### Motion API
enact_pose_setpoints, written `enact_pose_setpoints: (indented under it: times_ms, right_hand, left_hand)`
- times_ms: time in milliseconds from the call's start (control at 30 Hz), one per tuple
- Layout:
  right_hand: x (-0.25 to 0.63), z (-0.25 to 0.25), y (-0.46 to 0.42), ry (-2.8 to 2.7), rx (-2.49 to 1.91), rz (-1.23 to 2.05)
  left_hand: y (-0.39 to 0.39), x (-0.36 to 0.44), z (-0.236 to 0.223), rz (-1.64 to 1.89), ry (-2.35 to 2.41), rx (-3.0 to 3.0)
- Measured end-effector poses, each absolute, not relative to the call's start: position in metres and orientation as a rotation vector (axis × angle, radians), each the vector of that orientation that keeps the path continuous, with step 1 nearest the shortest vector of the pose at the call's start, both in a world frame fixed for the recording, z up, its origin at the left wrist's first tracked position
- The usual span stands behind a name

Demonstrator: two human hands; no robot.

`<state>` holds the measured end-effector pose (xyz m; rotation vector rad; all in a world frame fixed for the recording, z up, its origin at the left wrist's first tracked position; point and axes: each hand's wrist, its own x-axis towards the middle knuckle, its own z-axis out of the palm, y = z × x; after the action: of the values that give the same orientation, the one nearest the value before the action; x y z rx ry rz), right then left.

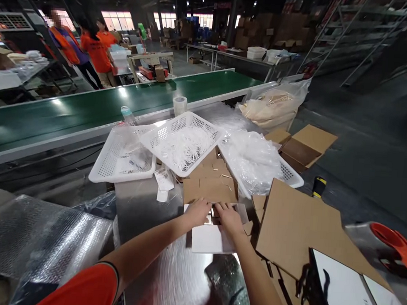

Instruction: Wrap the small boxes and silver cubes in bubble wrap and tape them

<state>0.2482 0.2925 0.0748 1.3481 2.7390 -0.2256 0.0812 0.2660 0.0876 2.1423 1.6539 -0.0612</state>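
Noted along the left edge of the metal counter (135, 208): bubble wrap (54, 235) at lower left of frame, crowding that side. Found brushed metal showing between that edge and the open white box (206, 238), lower centre of frame, usable as room for the left arm. Found the left hand (199, 212) on the box, fingers bent near its far edge; cannot tell whether pinching or merely pressing. Found the right hand (227, 217) just beside, fingertips near the same edge; grip likewise undetermined. Noted tight room right of the box, hemmed in by flat cardboard (299, 224) and, at lower right, a black-edged white carton (341, 278).

Observed on the surface: scuffed, reflective metal, with a glossy dark sheet (229, 284) at bottom centre. Observed beyond, from left edge to upper centre: a green conveyor belt (89, 97). Observed around it: a dim hall, with metal shelving (368, 34) at upper right.

Counted, left to right: three people in orange (95, 52), upper left; three white perforated baskets (100, 164), centre; one tape roll (180, 106), behind the middle basket; one open brown carton (306, 148); one yellow-and-black handle (318, 186); one red-orange tape dispenser (397, 242), right edge.
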Motion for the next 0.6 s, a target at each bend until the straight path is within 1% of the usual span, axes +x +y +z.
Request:
enact_pose_setpoints:
  times_ms: [200, 267, 367, 467, 533, 600]
  right_hand:
    - [0.245, 0.081, 0.298, 2.724, 1.306, -0.246]
    - [0.248, 0.087, 0.299, 2.737, 1.406, -0.27]
    - [0.262, 0.097, 0.285, 2.834, 1.766, -0.347]
    - [0.286, 0.105, 0.242, 2.934, 2.228, -0.643]
    - [0.304, 0.104, 0.198, 2.797, 2.566, -0.931]
    - [0.317, 0.097, 0.145, 2.456, 2.907, -1.132]
  left_hand:
    - [0.27, 0.081, 0.091, -0.156, 1.628, 2.202]
    - [0.272, 0.083, 0.094, -0.199, 1.632, 2.212]
    - [0.277, 0.087, 0.101, -0.303, 1.61, 2.215]
    - [0.283, 0.091, 0.108, -0.421, 1.551, 2.237]
    - [0.285, 0.095, 0.112, -0.474, 1.515, 2.256]
    - [0.288, 0.099, 0.115, -0.524, 1.493, 2.257]
